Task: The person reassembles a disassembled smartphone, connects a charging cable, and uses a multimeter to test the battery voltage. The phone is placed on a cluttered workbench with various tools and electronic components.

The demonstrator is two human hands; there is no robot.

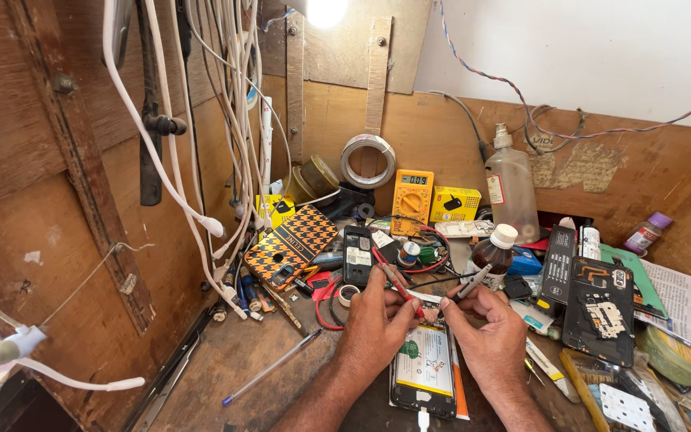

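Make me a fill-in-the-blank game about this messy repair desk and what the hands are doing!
1. The left hand holds a probe with a ____ wire.
2. Both hands work over an opened ____ lying on the wooden bench.
3. The multimeter standing at the back wall is ____ in colour.
4. The right hand holds a probe with a ____ wire.

Missing words: red; phone; yellow; black

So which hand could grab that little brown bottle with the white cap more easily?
Probably the right hand. The brown bottle stands just above it, while the left hand sits farther away, holding the red probe over the opened phone.
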